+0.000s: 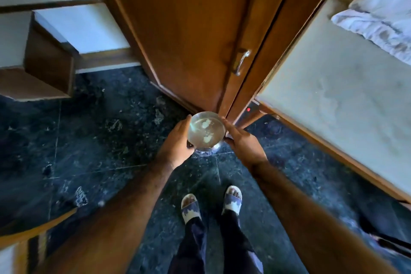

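A round steel bowl (206, 130) full of clear liquid, with pale reflections on its surface, hangs in the air between both hands above the dark floor. My left hand (178, 143) grips its left rim, thumb along the edge. My right hand (243, 142) holds the right side, fingers curled under the rim. The bowl sits level, just in front of the corner of a wooden cupboard door (191, 35).
The cupboard door has a metal handle (241, 61). A bed with a pale mattress (338, 87) and white cloth (382, 22) stands to the right. Wooden shelving (49, 60) is at left. Dark stone floor (95, 140) lies below, with my sandalled feet (211, 204) on it.
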### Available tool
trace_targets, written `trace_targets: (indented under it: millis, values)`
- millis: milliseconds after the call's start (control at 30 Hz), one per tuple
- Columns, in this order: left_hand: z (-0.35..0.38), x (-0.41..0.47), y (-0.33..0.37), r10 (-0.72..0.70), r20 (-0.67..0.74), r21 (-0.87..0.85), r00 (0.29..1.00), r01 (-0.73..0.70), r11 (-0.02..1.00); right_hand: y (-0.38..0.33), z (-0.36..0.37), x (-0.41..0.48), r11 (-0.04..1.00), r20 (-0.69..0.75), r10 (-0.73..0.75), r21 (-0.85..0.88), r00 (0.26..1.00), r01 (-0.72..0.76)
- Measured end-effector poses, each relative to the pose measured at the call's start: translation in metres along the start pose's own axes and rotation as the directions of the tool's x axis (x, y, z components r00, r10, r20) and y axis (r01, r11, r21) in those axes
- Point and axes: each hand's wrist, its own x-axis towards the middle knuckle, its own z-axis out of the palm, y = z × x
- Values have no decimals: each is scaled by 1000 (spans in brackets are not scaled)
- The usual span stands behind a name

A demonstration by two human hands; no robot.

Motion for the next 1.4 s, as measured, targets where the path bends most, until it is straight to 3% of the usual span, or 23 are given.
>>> trace_targets:
  millis: [367,600,733,867,1000,1067,1200,1267,1400]
  values:
    - [56,53,-67,5,-44,-4,999,-6,1000,53,83,49,992,-80,-18,121,997,27]
    - [111,78,-119,-117,-34,-298,993,101,949,97,132,67,943,15,105,315,994,-105]
    - [132,94,-136,-224,-52,-517,973,165,840,116,156,85,823,83,193,529,978,-207]
    - [146,121,-155,-279,-26,-620,960,204,758,133,182,107,670,106,308,681,945,-295]
    - [169,144,-174,-355,56,-667,933,299,683,144,209,129,316,235,464,857,854,-408]
    - [182,154,-181,-424,154,-635,892,418,650,148,219,141,201,328,522,850,788,-487]
    - [195,173,-191,-504,297,-581,811,573,579,157,234,161,228,370,620,759,692,-611]
    - [195,178,-194,-512,286,-582,810,571,579,159,236,166,262,351,640,737,684,-623]
    - [194,177,-195,-497,265,-574,826,549,607,160,242,169,195,356,645,779,676,-596]
